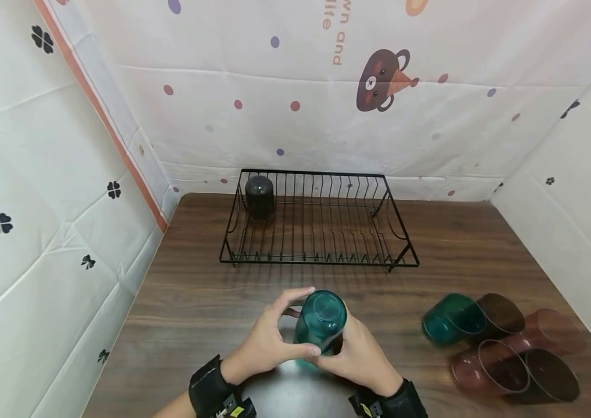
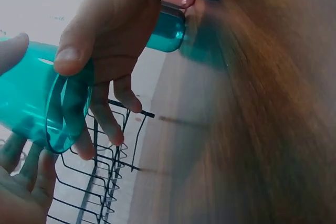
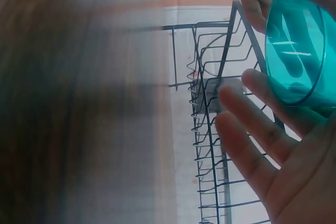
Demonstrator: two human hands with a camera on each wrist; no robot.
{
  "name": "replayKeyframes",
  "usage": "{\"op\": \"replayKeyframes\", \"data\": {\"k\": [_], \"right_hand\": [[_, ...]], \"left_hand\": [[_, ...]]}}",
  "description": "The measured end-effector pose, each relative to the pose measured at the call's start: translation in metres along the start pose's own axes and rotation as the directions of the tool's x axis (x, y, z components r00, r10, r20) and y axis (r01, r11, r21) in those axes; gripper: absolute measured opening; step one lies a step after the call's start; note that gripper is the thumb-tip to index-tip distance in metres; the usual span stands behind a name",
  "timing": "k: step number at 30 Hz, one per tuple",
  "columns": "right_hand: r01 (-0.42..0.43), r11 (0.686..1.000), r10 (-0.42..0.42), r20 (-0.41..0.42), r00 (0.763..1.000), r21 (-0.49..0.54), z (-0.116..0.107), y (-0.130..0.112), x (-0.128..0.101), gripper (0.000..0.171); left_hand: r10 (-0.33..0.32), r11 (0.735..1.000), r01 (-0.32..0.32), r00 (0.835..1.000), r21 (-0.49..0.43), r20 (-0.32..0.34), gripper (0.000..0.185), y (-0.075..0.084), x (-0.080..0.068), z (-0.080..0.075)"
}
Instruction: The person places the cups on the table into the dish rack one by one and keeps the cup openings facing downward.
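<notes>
A translucent teal cup (image 1: pixel 320 324) is held between both hands just above the wooden table (image 1: pixel 196 302), in front of the rack. One round end faces up toward the head camera. My left hand (image 1: pixel 268 341) curls its fingers and thumb round the cup's left side. My right hand (image 1: pixel 356 349) grips the right side, with its thumb on the cup (image 2: pixel 31 103) and its fingers spread behind it. In the right wrist view the cup (image 3: pixel 296 45) sits above my right palm (image 3: pixel 286 156).
A black wire dish rack (image 1: pixel 318 223) stands at the back of the table, with a dark cup (image 1: pixel 259 196) upside down in its left rear corner. Several cups lie on their sides at the right: teal (image 1: pixel 451 325), brown (image 1: pixel 502 313) and red (image 1: pixel 489 367). Patterned sheets wall in three sides.
</notes>
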State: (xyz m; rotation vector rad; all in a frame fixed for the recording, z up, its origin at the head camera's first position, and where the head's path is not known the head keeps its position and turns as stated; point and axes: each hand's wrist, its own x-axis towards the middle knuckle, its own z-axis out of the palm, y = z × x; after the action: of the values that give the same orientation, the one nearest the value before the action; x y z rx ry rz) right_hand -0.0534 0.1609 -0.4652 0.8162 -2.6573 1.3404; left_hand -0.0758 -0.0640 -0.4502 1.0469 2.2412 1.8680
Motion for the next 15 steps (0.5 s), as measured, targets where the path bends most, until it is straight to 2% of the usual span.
{"op": "replayKeyframes", "data": {"k": [8,15], "right_hand": [[-0.042,0.998,0.042,0.002,0.999,-0.039,0.001,0.000,0.001,0.096],[-0.046,0.998,0.046,-0.007,0.999,-0.042,-0.002,-0.001,0.000,0.097]], "left_hand": [[0.015,0.982,-0.028,0.997,0.186,0.070,0.093,0.007,0.009,-0.008],[0.044,0.970,-0.068,0.993,0.232,0.108,0.091,0.008,0.014,-0.010]]}}
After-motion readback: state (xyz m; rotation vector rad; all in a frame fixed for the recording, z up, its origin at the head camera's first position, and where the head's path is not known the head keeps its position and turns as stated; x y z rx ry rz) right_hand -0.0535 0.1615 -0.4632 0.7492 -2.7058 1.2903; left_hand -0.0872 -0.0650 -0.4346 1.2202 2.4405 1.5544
